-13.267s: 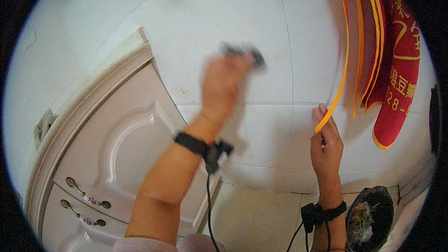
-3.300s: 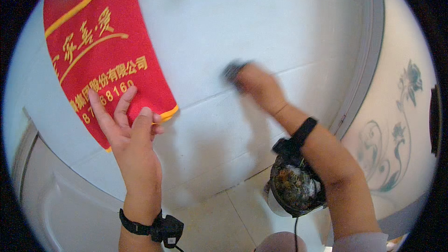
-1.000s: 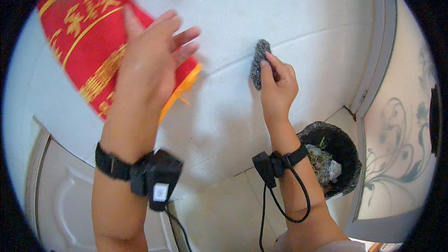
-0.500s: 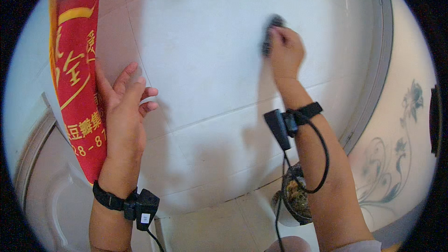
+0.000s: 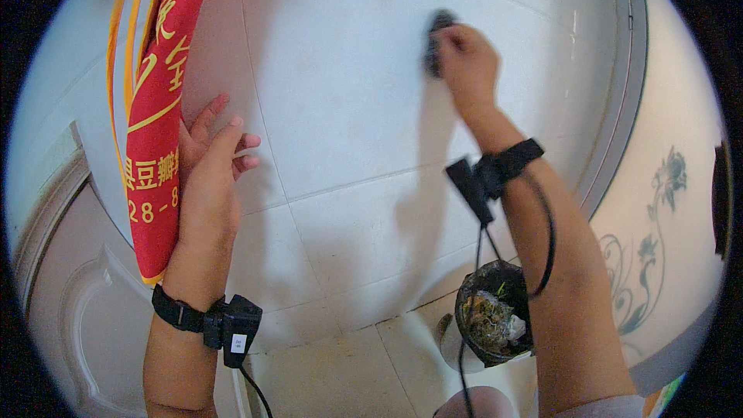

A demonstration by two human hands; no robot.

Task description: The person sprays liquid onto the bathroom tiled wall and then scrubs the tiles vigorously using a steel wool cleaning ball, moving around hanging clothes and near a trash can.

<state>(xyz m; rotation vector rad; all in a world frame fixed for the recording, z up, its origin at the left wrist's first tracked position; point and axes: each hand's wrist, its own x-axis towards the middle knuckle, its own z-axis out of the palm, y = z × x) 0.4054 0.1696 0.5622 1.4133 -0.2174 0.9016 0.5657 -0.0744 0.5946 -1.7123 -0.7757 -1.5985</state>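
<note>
My right hand [image 5: 469, 62] grips a dark, rough-looking scrubbing pad [image 5: 439, 42] at the white tiled wall [image 5: 348, 85]. Motion blurs the pad, so its exact kind is unclear, and I cannot tell how firmly it meets the tiles. To the left, my left hand [image 5: 213, 166] is raised with its fingers apart and nothing in it. Beside that hand hangs a red cloth [image 5: 159, 155] with yellow edging and yellow lettering, overlapping part of the hand and wrist. Black straps with small devices and cables circle both wrists.
A bin [image 5: 495, 317] with a dark liner and refuse stands below my right forearm on the tiled floor [image 5: 325, 375]. At the lower left is a grey panelled door [image 5: 85, 294]. A grey frame [image 5: 623, 93] and a flower-patterned wall [image 5: 662, 209] lie to the right.
My right hand and the pad have shifted slightly up and left. The red cloth has swung right, covering more of my left hand. More of the bin shows.
</note>
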